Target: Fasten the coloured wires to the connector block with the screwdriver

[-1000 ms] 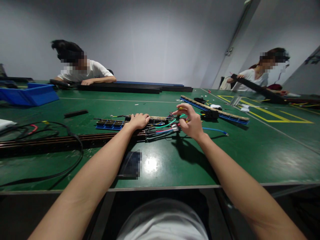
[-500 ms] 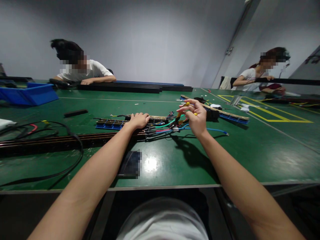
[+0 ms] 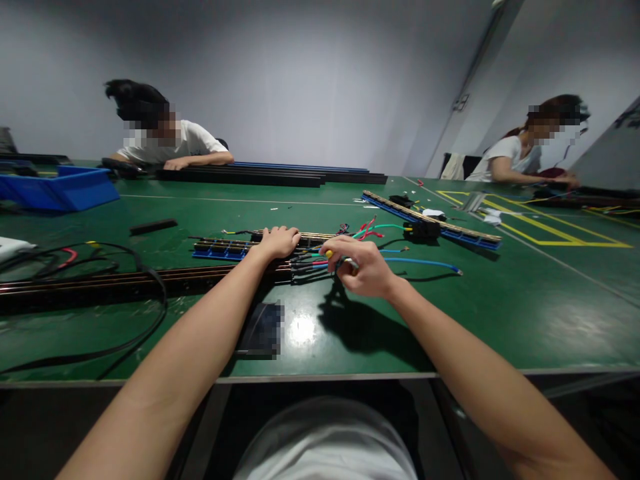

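Observation:
My left hand (image 3: 278, 241) lies curled on top of a long black rail (image 3: 125, 283) with copper strips, near its right end. Coloured wires (image 3: 320, 261) in green, red, blue and white come out of that end. My right hand (image 3: 361, 267) is closed on a small yellow-handled tool (image 3: 329, 254), right at the wire ends. A shorter blue and copper strip piece (image 3: 223, 248) lies just behind my left hand. More loose wires (image 3: 395, 230) run right toward a black block (image 3: 424, 230).
A long blue and copper rail (image 3: 435, 222) lies at the back right. A blue bin (image 3: 63, 187) stands far left, black cables (image 3: 100, 267) loop at left. Long black rails (image 3: 270, 177) lie at the far edge. Two other people sit beyond the green table (image 3: 500, 300).
My right hand has come down and to the left with the yellow-handled tool, from above the wires to the rail's end. The person at right has put down a long black bar.

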### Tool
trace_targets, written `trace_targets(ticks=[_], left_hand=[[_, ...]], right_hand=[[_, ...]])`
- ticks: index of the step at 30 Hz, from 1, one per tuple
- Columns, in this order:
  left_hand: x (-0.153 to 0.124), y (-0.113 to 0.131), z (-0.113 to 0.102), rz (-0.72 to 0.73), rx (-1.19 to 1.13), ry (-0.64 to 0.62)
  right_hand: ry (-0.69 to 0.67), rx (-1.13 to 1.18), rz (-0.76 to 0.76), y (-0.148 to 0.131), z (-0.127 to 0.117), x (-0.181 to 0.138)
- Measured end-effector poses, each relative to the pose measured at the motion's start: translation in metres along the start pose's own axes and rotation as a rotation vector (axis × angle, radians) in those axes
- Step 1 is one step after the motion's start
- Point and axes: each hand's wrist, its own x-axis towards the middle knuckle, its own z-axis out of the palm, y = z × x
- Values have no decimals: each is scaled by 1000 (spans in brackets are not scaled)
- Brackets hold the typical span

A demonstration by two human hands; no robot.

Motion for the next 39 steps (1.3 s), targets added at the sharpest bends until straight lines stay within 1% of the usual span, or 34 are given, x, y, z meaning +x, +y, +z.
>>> trace_targets(ticks=[2, 4, 10, 13, 16, 19, 22, 24, 26, 30, 34, 36, 39], left_hand=[[1, 1, 0, -3, 4, -2], [1, 1, 0, 1, 5, -1], [2, 1, 0, -3, 9, -9], [1, 1, 0, 6, 8, -14], [0, 1, 0, 15, 1, -3], [0, -1, 1, 14, -1, 4], [2, -3, 3, 16, -8, 9], [3, -4, 4, 17, -14, 11], [4, -5, 4, 19, -16, 11], [2, -2, 2, 20, -6, 7], [-1, 2, -1, 15, 13, -1], [-2, 2, -1, 18, 12, 0], [-1, 2, 0, 15, 11, 6]], right_hand=[[-53, -35, -113, -2, 4, -1], [-73, -59, -169, -1, 8, -2], [-151, -143, -173, 1, 16, -4], [-138, -156, -183, 1, 14, -3], [-40, -181, -136, 0, 6, -2], [165, -146, -34, -1, -4, -3], [373, -4, 39, -2, -11, -3], [450, 90, 82, -2, -12, -2], [473, 148, 123, -1, -12, -1], [402, 189, 167, 2, -9, 0], [270, 115, 158, 1, -2, -1], [191, 45, 88, -2, 2, -2], [48, -42, -125, -7, 8, -2]])
